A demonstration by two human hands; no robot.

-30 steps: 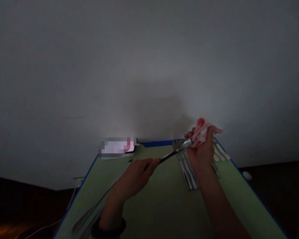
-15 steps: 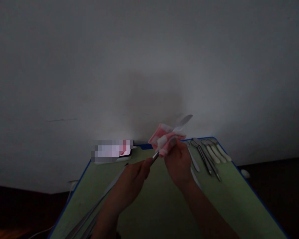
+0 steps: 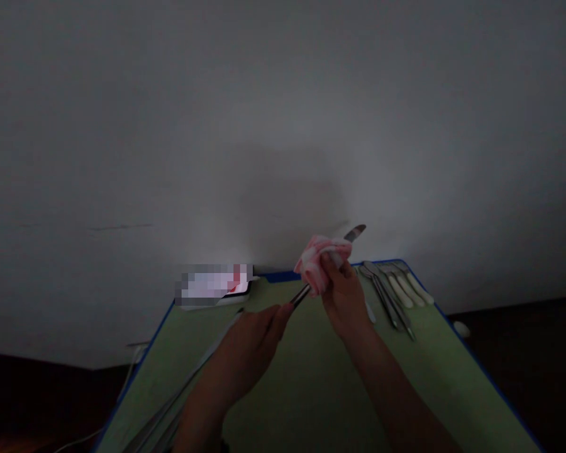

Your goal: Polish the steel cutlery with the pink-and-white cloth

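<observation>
My left hand (image 3: 259, 336) is closed around the handle of a table knife (image 3: 355, 233), which slants up to the right above the table. A pink and white cloth (image 3: 315, 267) is wrapped around the middle of the knife, and the blade's tip sticks out beyond it. My right hand (image 3: 344, 296) is closed on the cloth, thumb on top, pressing it around the blade. The part of the knife under the cloth is hidden.
On the right of the green table (image 3: 302, 371) lie several metal utensils (image 3: 384, 296) and several pieces with cream handles (image 3: 403, 289). More long utensils (image 3: 170, 402) lie at the left, partly behind my left arm. A partly blurred screen device (image 3: 217, 290) stands at the back left, near the wall (image 3: 283, 113).
My right hand and the cloth have slid a little toward the knife's tip, and less of the blade shows. The cloth is now bunched more tightly. My left hand stays at the handle.
</observation>
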